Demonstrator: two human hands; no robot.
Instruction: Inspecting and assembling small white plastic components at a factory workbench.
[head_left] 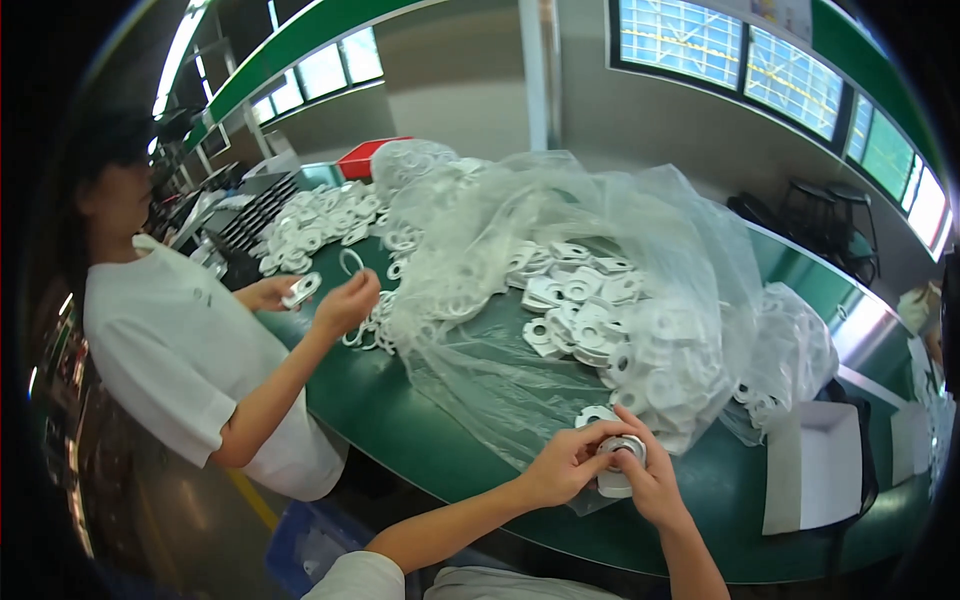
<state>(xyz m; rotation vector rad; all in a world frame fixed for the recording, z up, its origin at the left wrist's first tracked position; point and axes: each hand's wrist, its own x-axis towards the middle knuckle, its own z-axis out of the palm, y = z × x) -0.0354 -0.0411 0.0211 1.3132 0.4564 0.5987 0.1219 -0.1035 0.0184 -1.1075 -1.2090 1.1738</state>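
Note:
Near the table's front edge, my left hand and my right hand meet around a small white plastic part with a rounded end. A grey ring-like piece sits on its face, and my fingertips press there. Both hands are closed on the part, which they partly hide. Just beyond my fingers lies another white part with a round hole. A heap of similar white parts spills from a large clear plastic bag.
On the left, a co-worker in a white shirt holds a white part and a thin ring. An open white box and a smaller filled bag stand right. A red bin is at the back of the green table.

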